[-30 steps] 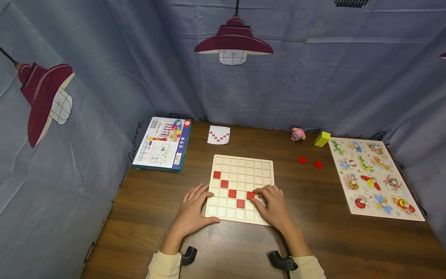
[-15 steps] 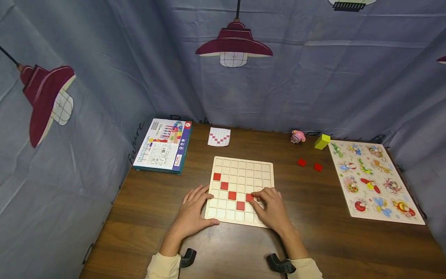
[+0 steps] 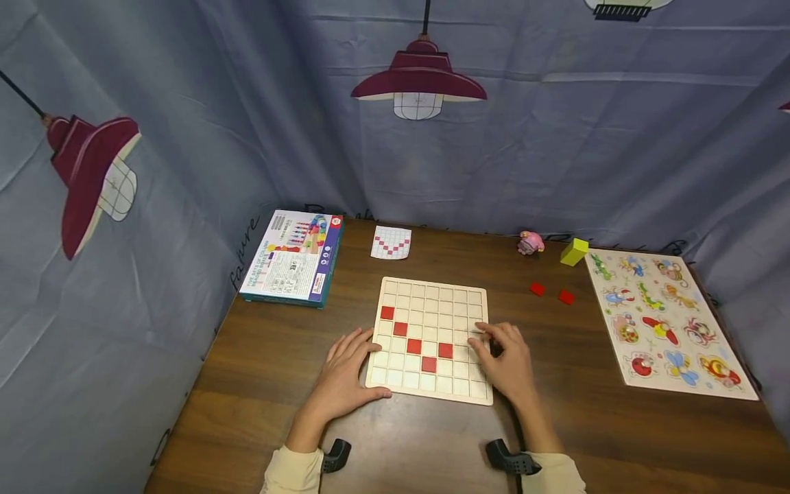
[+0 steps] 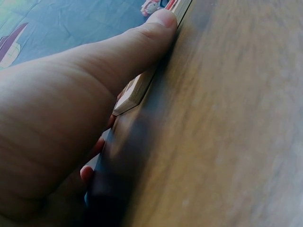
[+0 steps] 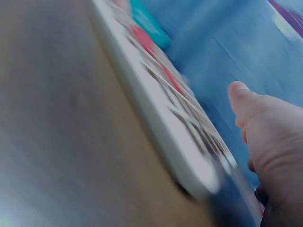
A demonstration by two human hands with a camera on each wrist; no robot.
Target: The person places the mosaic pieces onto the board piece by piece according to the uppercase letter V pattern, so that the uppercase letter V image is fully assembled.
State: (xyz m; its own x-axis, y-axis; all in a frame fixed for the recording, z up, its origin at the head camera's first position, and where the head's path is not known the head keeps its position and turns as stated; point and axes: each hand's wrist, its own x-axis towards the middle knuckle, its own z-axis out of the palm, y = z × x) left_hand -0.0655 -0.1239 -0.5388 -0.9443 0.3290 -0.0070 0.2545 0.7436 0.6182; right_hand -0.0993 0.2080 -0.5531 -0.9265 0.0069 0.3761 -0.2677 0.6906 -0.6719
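A light wooden grid board (image 3: 429,297) lies on the table, with several red square tiles set in its cells; one red tile (image 3: 445,350) sits right of the lowest one (image 3: 428,364). My left hand (image 3: 345,374) rests at the board's left side, fingers and thumb spread along its edge and near corner. In the left wrist view the thumb (image 4: 151,35) lies along the board's near edge. Over the board's right edge is my right hand (image 3: 509,360), thumb and index finger apart with nothing between them. The right wrist view, blurred, shows that hand (image 5: 272,127) above the board.
Two loose red tiles (image 3: 537,289) lie right of the board. Behind them stand a pink figurine (image 3: 531,243) and a yellow-green block (image 3: 574,252). An animal puzzle board (image 3: 669,322) is far right. A pattern card (image 3: 391,243) and a box (image 3: 293,257) lie at the back left.
My right hand has let go of the red tile, leaving it in its cell, and has drawn back to the right. The left hand stays at the board's edge.
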